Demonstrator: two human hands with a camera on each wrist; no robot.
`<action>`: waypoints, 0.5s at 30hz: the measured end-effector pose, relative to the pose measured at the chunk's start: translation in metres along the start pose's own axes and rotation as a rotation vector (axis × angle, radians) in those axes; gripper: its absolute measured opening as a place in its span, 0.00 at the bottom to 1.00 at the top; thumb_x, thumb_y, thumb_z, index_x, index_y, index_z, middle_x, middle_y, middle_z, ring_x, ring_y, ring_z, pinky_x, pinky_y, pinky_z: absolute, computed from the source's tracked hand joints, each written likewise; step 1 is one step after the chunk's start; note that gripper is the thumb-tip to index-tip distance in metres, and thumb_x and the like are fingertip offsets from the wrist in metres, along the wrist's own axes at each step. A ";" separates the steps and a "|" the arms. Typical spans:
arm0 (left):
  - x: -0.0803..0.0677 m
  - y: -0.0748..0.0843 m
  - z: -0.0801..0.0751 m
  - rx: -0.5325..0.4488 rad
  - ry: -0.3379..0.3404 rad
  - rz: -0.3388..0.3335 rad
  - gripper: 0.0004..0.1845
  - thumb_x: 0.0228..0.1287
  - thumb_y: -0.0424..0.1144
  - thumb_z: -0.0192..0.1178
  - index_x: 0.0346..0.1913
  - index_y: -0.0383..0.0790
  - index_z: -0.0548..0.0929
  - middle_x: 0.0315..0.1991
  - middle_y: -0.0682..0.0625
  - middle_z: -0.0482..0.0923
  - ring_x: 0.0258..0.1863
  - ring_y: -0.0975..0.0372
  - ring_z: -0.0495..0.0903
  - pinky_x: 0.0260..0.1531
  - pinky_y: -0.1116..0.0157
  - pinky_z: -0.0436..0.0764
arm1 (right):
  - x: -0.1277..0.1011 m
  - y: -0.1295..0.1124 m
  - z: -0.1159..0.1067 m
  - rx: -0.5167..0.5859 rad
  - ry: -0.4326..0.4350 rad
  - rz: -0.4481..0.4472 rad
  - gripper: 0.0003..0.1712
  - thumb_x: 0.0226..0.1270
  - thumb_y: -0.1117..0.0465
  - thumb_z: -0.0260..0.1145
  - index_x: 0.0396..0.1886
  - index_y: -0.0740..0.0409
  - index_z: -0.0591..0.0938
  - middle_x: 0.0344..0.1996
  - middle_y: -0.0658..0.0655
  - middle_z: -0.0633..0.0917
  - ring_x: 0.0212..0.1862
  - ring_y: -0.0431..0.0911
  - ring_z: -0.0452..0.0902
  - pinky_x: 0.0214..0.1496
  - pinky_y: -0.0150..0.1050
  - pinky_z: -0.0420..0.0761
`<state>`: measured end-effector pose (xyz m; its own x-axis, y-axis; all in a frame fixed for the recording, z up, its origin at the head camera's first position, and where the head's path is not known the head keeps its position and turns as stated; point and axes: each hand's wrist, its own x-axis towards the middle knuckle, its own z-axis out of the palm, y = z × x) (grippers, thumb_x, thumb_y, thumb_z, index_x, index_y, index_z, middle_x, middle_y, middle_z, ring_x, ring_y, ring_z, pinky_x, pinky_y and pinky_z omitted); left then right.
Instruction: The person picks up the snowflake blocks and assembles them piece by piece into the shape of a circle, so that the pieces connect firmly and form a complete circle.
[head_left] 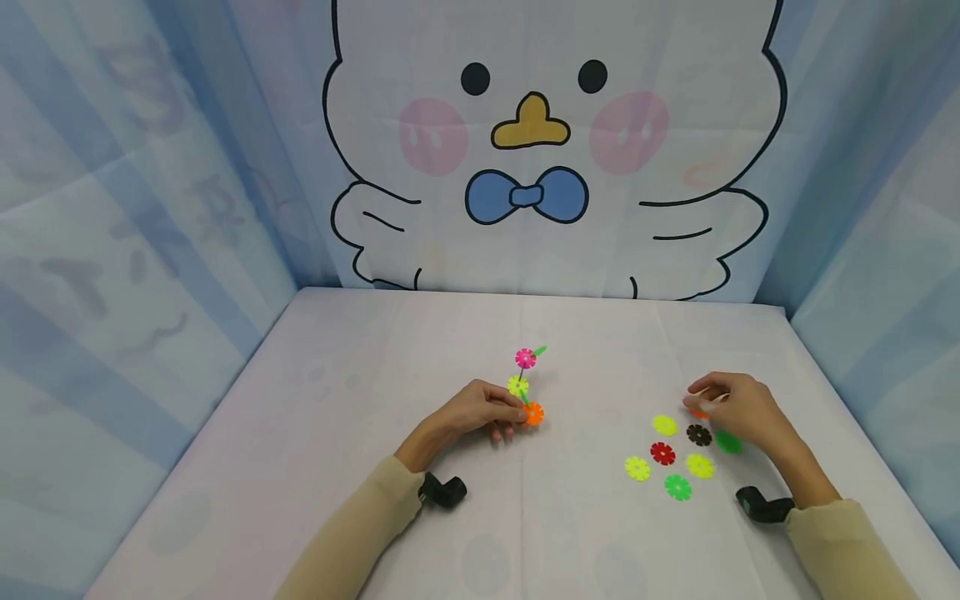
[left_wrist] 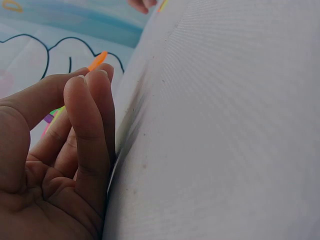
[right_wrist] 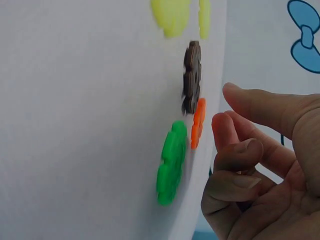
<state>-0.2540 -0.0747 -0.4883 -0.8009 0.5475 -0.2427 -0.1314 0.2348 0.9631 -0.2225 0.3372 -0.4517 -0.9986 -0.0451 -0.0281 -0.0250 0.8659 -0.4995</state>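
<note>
My left hand (head_left: 480, 408) pinches an orange flower-shaped disc (head_left: 534, 414) between thumb and fingers, just above the table. Joined to it in a chain are a yellow disc (head_left: 517, 385) and a pink disc (head_left: 525, 358), with a green piece (head_left: 540, 351) sticking out at the far end. In the left wrist view, the fingers hide most of the chain. My right hand (head_left: 738, 408) hovers over a loose orange disc (right_wrist: 198, 123), thumb and index finger apart and the other fingers curled, holding nothing. Beside that disc lie a dark brown disc (right_wrist: 192, 77) and a green disc (right_wrist: 171, 164).
More loose discs lie left of and nearer than my right hand: a red one (head_left: 662, 453), a green one (head_left: 678, 487) and several yellow ones, such as the leftmost yellow one (head_left: 637, 468). A printed curtain (head_left: 525, 250) rises behind the white table (head_left: 375, 350).
</note>
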 end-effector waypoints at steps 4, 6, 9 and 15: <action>0.000 0.000 0.000 -0.007 0.000 -0.004 0.11 0.58 0.40 0.70 0.41 0.37 0.88 0.32 0.47 0.88 0.22 0.63 0.80 0.22 0.69 0.81 | -0.003 0.009 -0.005 -0.037 -0.018 0.026 0.18 0.62 0.56 0.68 0.48 0.63 0.83 0.39 0.65 0.84 0.40 0.54 0.77 0.33 0.37 0.74; 0.000 0.000 0.000 -0.011 -0.003 -0.005 0.11 0.58 0.40 0.70 0.41 0.38 0.88 0.32 0.48 0.88 0.22 0.63 0.80 0.22 0.69 0.81 | -0.004 0.011 -0.006 -0.044 -0.031 0.033 0.19 0.61 0.57 0.68 0.48 0.64 0.83 0.39 0.67 0.84 0.40 0.55 0.76 0.34 0.39 0.74; 0.000 0.000 0.001 -0.016 -0.006 -0.003 0.11 0.58 0.39 0.70 0.41 0.38 0.88 0.31 0.48 0.88 0.22 0.63 0.80 0.22 0.70 0.81 | -0.005 0.012 -0.006 -0.056 -0.039 0.048 0.22 0.60 0.53 0.70 0.47 0.64 0.83 0.38 0.66 0.84 0.40 0.55 0.75 0.35 0.39 0.75; 0.000 0.001 0.000 -0.002 0.000 0.006 0.11 0.58 0.39 0.70 0.42 0.38 0.88 0.31 0.47 0.88 0.22 0.63 0.80 0.21 0.70 0.80 | -0.006 0.014 -0.006 -0.047 -0.050 0.061 0.25 0.58 0.51 0.72 0.48 0.65 0.84 0.37 0.64 0.83 0.40 0.54 0.74 0.34 0.36 0.74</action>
<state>-0.2542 -0.0741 -0.4879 -0.8018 0.5488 -0.2365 -0.1271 0.2301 0.9648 -0.2170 0.3525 -0.4528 -0.9948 -0.0154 -0.1010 0.0323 0.8903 -0.4543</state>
